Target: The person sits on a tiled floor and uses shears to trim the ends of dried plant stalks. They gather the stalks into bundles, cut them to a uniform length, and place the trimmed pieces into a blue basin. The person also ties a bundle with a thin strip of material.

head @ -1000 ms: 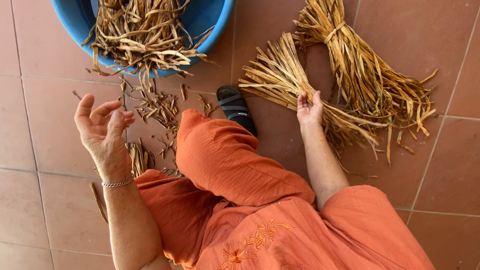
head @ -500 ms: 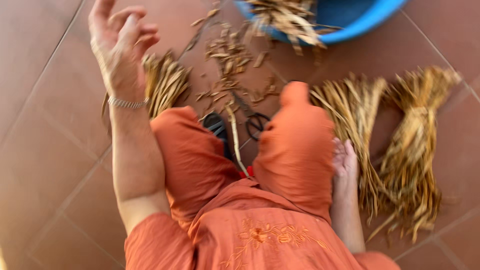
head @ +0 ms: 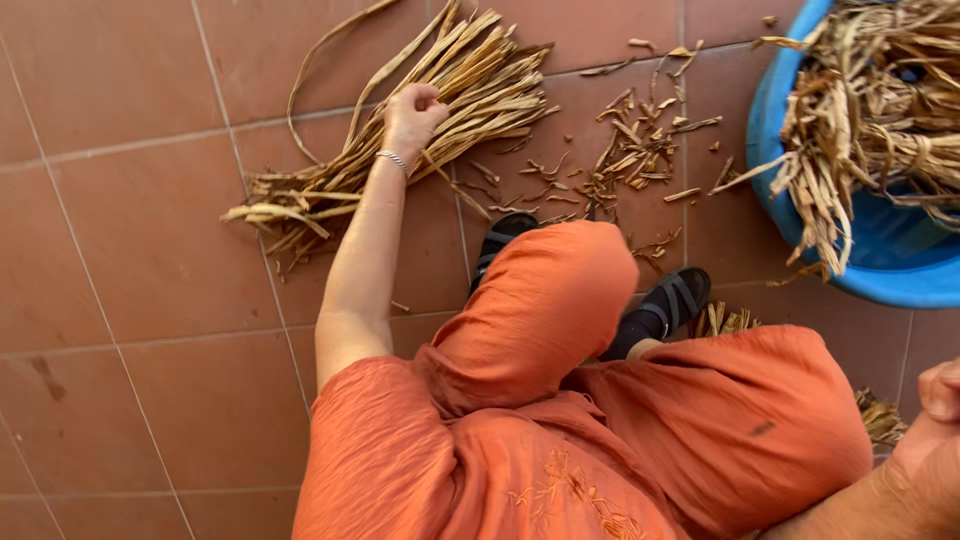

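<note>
My left hand (head: 412, 108), a thin bracelet on its wrist, reaches out to the upper left and is closed on strands of a loose bundle of dried tan leaf strips (head: 330, 190) lying on the tiled floor. Only part of my right hand (head: 932, 432) shows at the lower right edge, beside my orange-clad knee. Its fingers are out of frame, and a small tuft of dried strips (head: 880, 415) lies next to it. I sit on the floor in orange clothes with black sandals (head: 676, 298) on my feet.
A blue plastic tub (head: 880, 262) filled with dried leaf strips and tied bundles stands at the upper right. Short cut scraps (head: 640, 150) are scattered on the terracotta tiles between the tub and the loose bundle.
The view has swung so the tub is now at the right. My left hand, raised and open before, has come down and closed on the leaf bundle. My right hand has left the other bundle.
</note>
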